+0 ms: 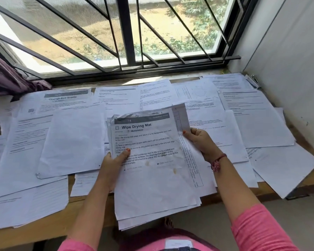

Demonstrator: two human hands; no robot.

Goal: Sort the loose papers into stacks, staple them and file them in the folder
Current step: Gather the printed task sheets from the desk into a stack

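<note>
I hold a stack of printed sheets above the near edge of the wooden desk. Its top sheet is headed "Wipe Drying Mat" and is creased and stained. My left hand grips the stack's left edge, thumb on the print. My right hand pinches a sheet at the stack's right side, lifted a little from the rest. Loose papers cover the desk all around, overlapping. No folder shows. A small metal object, maybe a stapler, lies at the far right corner.
A barred window runs along the back of the desk. A white wall closes the right side. Purple cloth hangs at the far left. Several papers overhang the desk's front edge.
</note>
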